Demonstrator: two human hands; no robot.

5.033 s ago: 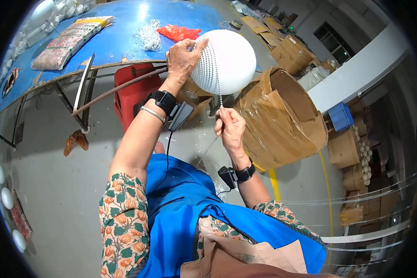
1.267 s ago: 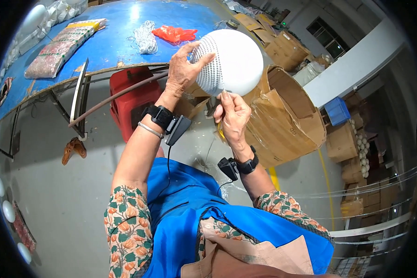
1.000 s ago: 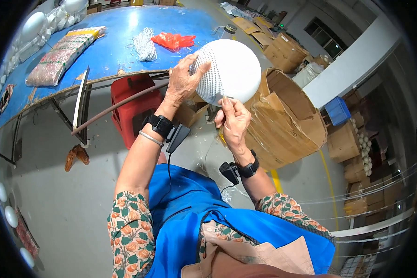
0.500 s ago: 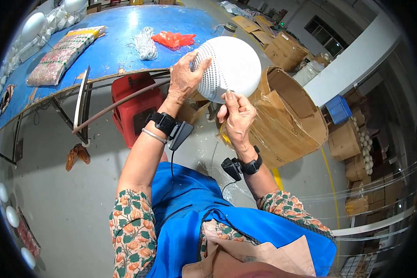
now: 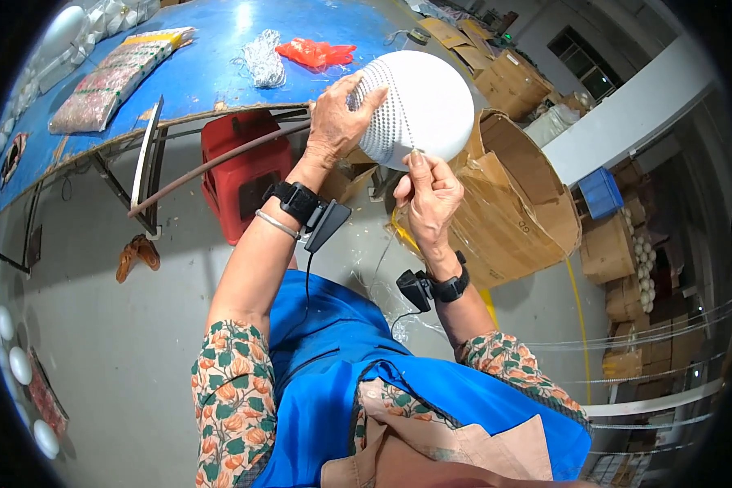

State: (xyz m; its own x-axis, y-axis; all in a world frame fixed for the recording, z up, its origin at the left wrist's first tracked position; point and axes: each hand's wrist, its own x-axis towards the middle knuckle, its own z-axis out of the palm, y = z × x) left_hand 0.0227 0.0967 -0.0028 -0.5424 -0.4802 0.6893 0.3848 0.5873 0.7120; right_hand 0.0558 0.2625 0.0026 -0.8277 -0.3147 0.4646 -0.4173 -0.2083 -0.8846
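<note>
A round white ball (image 5: 435,106) is held up beyond the table's front edge. Rows of small dark dots or beads line its left part. My left hand (image 5: 342,114) wraps round the ball's left side, thumb lying over the dotted rows. At the ball's lower edge is my right hand (image 5: 433,191), with thumb and bent fingers pinched together against the dotted line. Whatever those fingertips hold is too small to make out.
On the blue table (image 5: 195,73) lie a bundle of white string (image 5: 263,61), a red plastic bag (image 5: 315,54) and a long wrapped pack (image 5: 114,85). A red stool (image 5: 240,175) stands below. An open cardboard box (image 5: 520,220) sits to the right.
Both hands and the ball have shifted slightly right and up in the picture, as has much of the scene. The hold on the ball looks the same.
</note>
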